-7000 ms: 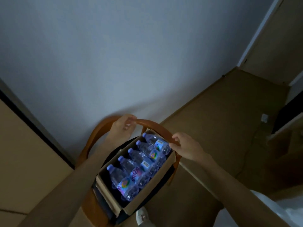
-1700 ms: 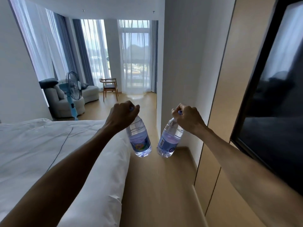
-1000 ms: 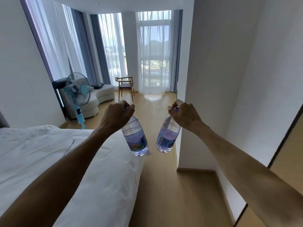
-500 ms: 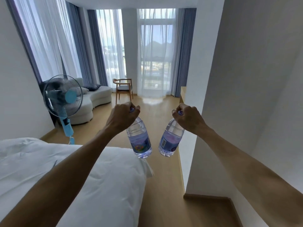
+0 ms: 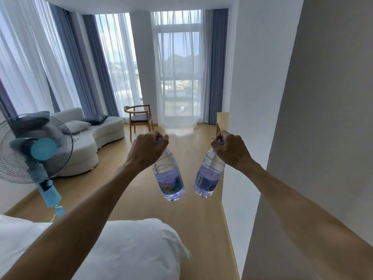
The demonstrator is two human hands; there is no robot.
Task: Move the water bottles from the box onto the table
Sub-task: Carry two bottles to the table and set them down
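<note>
Two water bottles hang in the air above the wooden floor (image 5: 193,223), one per fist: the left bottle (image 5: 169,178) and the right bottle (image 5: 209,178) (bases tipped toward each other, not touching). The left hand (image 5: 148,150) and right hand (image 5: 230,150) curl tightly around the necks. A bed (image 5: 131,249) lies below left, a fan (image 5: 34,148) beyond it.

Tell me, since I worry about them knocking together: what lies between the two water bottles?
Nothing. In the head view a narrow bare gap separates the left bottle from the right bottle; only wooden floor shows behind it.
</note>
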